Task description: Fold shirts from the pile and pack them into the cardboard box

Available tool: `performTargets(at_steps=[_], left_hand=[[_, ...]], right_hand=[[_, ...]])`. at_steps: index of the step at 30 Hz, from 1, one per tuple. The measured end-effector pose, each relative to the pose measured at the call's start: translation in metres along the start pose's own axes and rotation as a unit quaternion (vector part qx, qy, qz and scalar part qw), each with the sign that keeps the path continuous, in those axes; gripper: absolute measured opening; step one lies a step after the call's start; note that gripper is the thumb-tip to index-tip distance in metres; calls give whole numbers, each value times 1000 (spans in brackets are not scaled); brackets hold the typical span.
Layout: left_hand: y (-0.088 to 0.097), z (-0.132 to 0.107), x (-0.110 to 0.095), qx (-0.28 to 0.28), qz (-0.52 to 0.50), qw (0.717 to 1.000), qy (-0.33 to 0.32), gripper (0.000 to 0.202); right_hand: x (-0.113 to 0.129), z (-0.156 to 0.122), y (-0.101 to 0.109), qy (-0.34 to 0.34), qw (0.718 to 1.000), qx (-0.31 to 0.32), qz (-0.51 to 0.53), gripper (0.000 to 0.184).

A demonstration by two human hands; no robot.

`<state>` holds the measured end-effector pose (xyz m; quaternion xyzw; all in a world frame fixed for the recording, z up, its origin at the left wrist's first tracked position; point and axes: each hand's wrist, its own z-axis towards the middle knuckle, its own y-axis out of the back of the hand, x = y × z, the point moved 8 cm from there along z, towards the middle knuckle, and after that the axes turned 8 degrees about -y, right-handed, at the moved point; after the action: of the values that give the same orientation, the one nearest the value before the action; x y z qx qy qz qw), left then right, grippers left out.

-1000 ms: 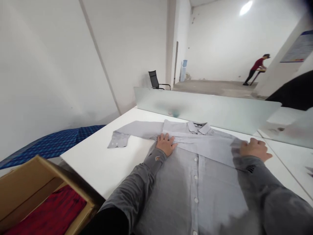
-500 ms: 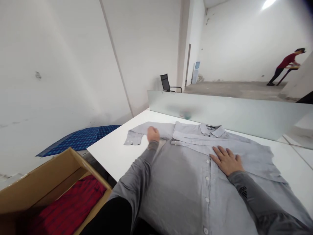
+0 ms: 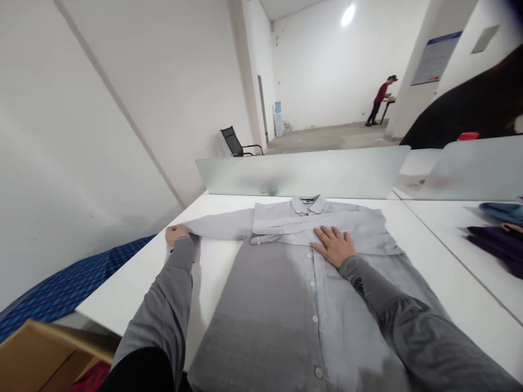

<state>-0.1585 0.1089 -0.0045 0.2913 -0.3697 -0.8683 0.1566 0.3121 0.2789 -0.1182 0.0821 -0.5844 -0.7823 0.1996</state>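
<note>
A light grey button-up shirt [image 3: 286, 294] lies front up on the white table [image 3: 134, 277], collar toward the far glass divider. One sleeve is folded across the chest. The other sleeve [image 3: 220, 224] stretches out to the left. My left hand [image 3: 175, 235] is closed on that sleeve's cuff at the table's left side. My right hand [image 3: 334, 246] lies flat with fingers spread on the chest of the shirt, just below the folded sleeve.
A frosted glass divider [image 3: 302, 171] runs along the table's far edge. A cardboard box [image 3: 44, 359] with red cloth stands at lower left, blue patterned cloth [image 3: 61, 294] beyond it. Dark garments [image 3: 496, 242] lie on the table to the right. A person in red stands far off.
My left hand slid left along the outstretched sleeve to its cuff and closed on it. My right hand moved from the shirt's right shoulder to its chest and stays flat there.
</note>
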Motion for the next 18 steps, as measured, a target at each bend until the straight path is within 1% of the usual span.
performTargets(at_steps=[1, 2, 3, 4, 5, 6, 7, 8, 9, 10, 11, 12, 13, 15, 18], left_hand=[[0, 1, -14, -20, -4, 1000, -5, 30], [-3, -1, -31, -36, -6, 999, -10, 26], [-8, -7, -54, -41, -8, 999, -34, 23], [-16, -16, -81, -39, -15, 996, -73, 21], [-26, -31, -113, -27, -29, 990, -135, 18], [-40, -54, -154, 14, -45, 964, -261, 16], [-55, -83, -189, 64, -55, 925, -370, 15], [-69, -114, -215, 115, -63, 882, -453, 15], [-81, -142, -232, 160, -70, 847, -502, 17], [-91, -163, -241, 193, -77, 831, -516, 19], [-98, -178, -245, 215, -83, 822, -520, 21], [-103, -187, -244, 227, -87, 823, -514, 23], [-106, -191, -242, 230, -88, 827, -505, 24], [-108, -190, -233, 223, -84, 839, -488, 26], [-106, -174, -220, 200, -65, 870, -447, 32]], right_hand=[[-3, 1, 3, -6, 999, -7, 39, 60], [-7, 3, 6, -20, 995, -17, 101, 60], [-15, 5, 9, -41, 983, -28, 176, 59], [-23, 7, 12, -63, 967, -39, 245, 59], [-33, 9, 13, -89, 945, -51, 310, 58], [-45, 10, 13, -120, 915, -61, 381, 57], [-57, 12, 11, -153, 877, -70, 451, 56], [-68, 12, 9, -184, 836, -76, 511, 55], [-78, 13, 7, -210, 796, -81, 562, 54], [-86, 13, 5, -230, 757, -84, 606, 53], [-92, 14, 4, -243, 728, -84, 636, 52], [-95, 15, 4, -247, 715, -79, 650, 51], [-97, 15, 6, -246, 707, -68, 659, 51], [-98, 15, 9, -236, 684, -40, 689, 50], [-100, 12, 17, -216, 657, -16, 722, 46]])
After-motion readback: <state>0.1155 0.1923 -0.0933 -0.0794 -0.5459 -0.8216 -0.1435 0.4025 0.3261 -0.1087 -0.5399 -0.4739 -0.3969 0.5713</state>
